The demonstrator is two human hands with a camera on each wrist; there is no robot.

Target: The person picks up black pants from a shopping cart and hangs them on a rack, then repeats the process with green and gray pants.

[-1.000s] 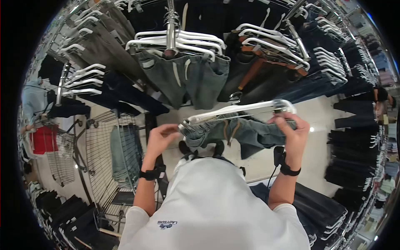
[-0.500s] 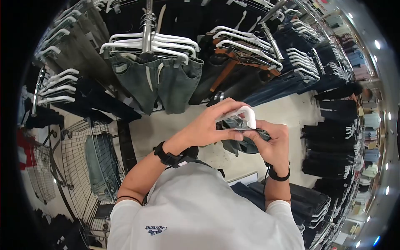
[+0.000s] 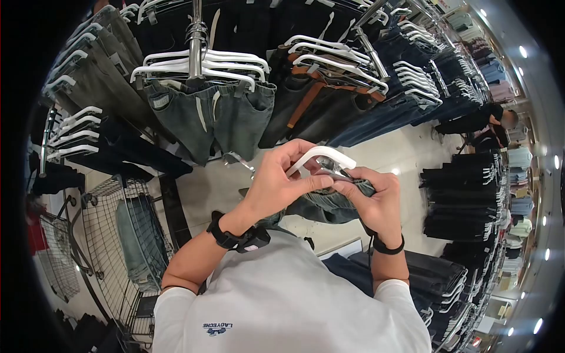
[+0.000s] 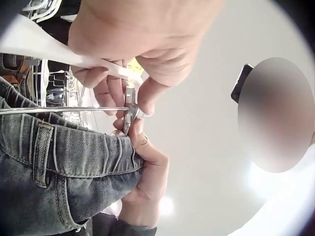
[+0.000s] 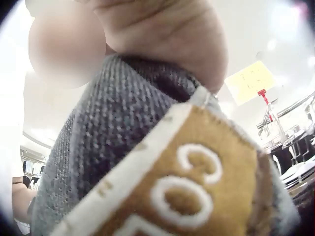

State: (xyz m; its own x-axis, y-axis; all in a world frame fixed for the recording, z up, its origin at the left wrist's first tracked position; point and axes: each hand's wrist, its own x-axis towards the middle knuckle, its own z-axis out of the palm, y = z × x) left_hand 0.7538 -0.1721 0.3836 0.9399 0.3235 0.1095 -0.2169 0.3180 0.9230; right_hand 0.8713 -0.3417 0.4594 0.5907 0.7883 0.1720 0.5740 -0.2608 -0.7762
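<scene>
A white hanger (image 3: 332, 154) with a metal bar carries grey-blue denim jeans (image 4: 93, 157) in front of my chest. With thumb and fingers, my left hand (image 3: 272, 182) pinches the metal clip (image 4: 129, 105) at the hanger's end. Close against it, my right hand (image 3: 379, 203) grips the jeans' waistband (image 4: 98, 147) right beside that clip. The waistband is gathered and has a belt loop. A brown label (image 5: 197, 167) with white letters shows on the denim in the right wrist view, below the right palm.
Racks of trousers on white hangers (image 3: 226, 65) stand ahead. To the left is a wire shopping cart (image 3: 106, 229) with folded jeans (image 3: 138, 241) in it. Dark trousers (image 3: 435, 270) hang at my lower right. Another person (image 3: 497, 123) is at the far right.
My left hand has moved from the hanger's left end across to its right end, meeting the right hand at the clip. The hanger has turned end-on toward me, and the head view has shifted right.
</scene>
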